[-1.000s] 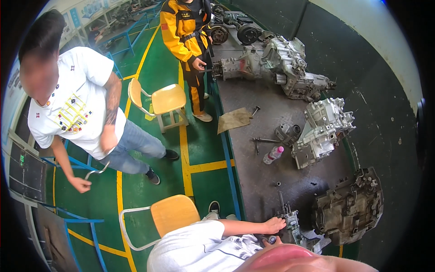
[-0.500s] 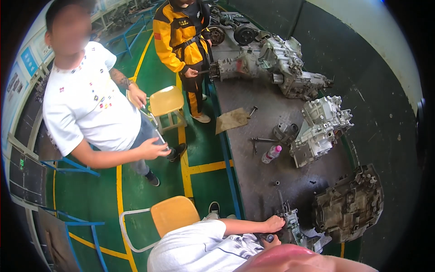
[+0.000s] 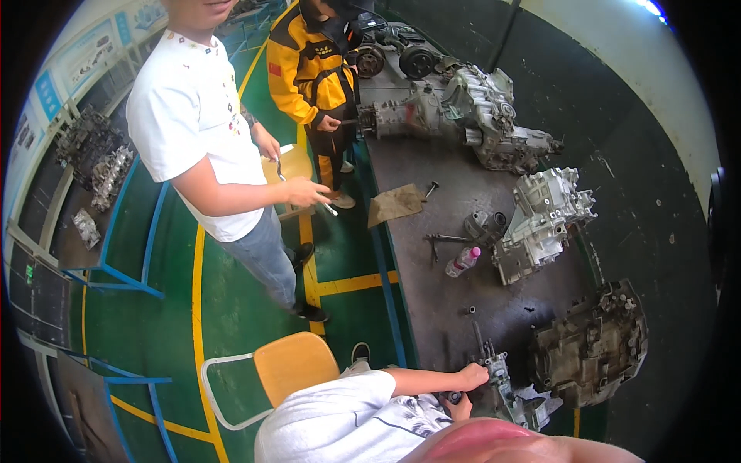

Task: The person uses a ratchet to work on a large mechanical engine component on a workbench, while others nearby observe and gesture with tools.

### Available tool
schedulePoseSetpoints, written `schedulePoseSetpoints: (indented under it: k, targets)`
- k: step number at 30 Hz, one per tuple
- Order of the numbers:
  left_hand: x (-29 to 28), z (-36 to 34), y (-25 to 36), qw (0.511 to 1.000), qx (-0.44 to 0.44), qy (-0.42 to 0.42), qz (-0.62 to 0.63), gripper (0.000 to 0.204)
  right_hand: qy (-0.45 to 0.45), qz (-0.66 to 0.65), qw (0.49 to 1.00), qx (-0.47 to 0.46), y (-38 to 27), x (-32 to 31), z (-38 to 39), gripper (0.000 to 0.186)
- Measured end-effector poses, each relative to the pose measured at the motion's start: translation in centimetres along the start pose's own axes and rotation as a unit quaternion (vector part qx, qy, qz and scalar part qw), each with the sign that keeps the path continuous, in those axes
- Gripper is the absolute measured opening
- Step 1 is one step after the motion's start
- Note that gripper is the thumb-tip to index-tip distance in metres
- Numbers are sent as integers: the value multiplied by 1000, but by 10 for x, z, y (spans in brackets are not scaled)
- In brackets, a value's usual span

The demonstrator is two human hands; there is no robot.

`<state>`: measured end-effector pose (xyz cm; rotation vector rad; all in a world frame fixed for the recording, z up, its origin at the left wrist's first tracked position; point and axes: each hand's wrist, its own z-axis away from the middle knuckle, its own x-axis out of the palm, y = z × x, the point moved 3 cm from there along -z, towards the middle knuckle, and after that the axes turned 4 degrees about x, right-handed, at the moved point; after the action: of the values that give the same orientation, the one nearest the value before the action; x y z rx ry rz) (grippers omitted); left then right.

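My left hand point(image 3: 475, 376) is closed at the near edge of a small silver gear housing point(image 3: 509, 397) on the table. What its fingers hold, if anything, is hidden. My right hand point(image 3: 461, 409), just below it in the picture, wraps round a dark, round-ended cylindrical object point(image 3: 453, 397) whose kind I cannot tell. A thin metal rod point(image 3: 478, 336) sticks up from the housing's far end, with a small socket-like metal piece point(image 3: 472, 310) lying beyond it. My arms come from a white-grey shirt, and part of my right arm is out of sight.
A dark gearbox casing point(image 3: 594, 347), a silver transmission housing point(image 3: 540, 224) and a pink-capped bottle point(image 3: 462, 262) stand on the metal table point(image 3: 440, 309). A person in white point(image 3: 193, 131) holds a metal tool. Another wears yellow and black point(image 3: 312, 77). A wooden-seated chair point(image 3: 296, 366) stands left.
The person in white has stepped rightward, closer to the table, with the metal tool lowered and turned. My hands stay at the housing, with only a slight shift.
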<state>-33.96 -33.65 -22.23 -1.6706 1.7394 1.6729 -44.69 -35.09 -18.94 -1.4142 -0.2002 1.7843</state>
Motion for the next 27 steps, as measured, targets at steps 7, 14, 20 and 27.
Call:
schedulePoseSetpoints:
  k: [7, 14, 20, 27]
  targets:
    - [22, 6, 0, 999, 24, 17, 37, 10, 57, -53, 997, 26, 9, 7, -2, 62]
    - [2, 10, 7, 997, 60, 20, -37, 7, 71, -62, 994, 48, 18, 12, -3, 63]
    - [-3, 6, 5, 992, -9, -39, -116, 8, 74, 16, 989, 125, 13, 9, 0, 49]
    - [-7, 11, 8, 997, -7, -19, -78, 11, 73, -7, 992, 102, 0, 1, 7, 50]
